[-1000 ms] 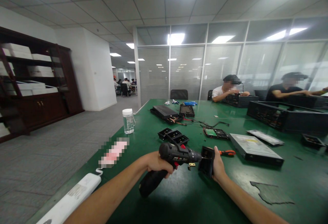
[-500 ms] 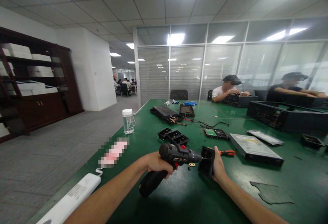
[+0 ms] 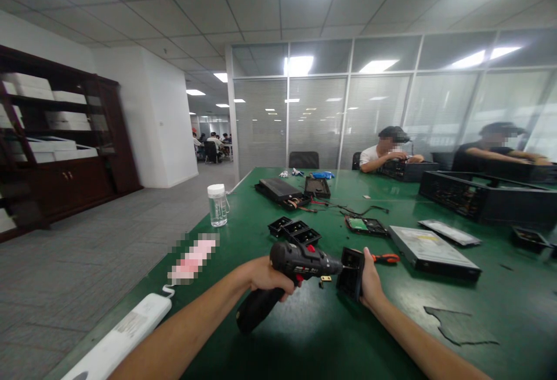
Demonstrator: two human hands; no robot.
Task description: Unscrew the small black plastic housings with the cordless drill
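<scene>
My left hand (image 3: 270, 278) is wrapped round the grip of a black cordless drill (image 3: 304, 261), which points right. Its bit reaches into the open face of a small black plastic box (image 3: 350, 275). That box is held up on edge in my right hand (image 3: 371, 281), fingers behind it and thumb on top. Whether the bit sits on a screw is too small to tell. Below the drill's nose a little brass-coloured piece (image 3: 326, 279) lies on the table. Similar black boxes (image 3: 296, 230) stand just behind the drill. An orange-and-black handled tool (image 3: 386, 259) lies behind my right hand, partly hidden.
On the green table (image 3: 270, 345) are a silver optical drive (image 3: 435, 252), a hard drive with green board (image 3: 365, 225), a black unit with cables (image 3: 282, 192), a water bottle (image 3: 218, 206) and a white power strip (image 3: 122, 339). Two people work at black computer cases (image 3: 491, 197) at the right.
My hands, the drill and the black box hold nearly the same pose. At the far right, a co-worker's arms have come down onto a case.
</scene>
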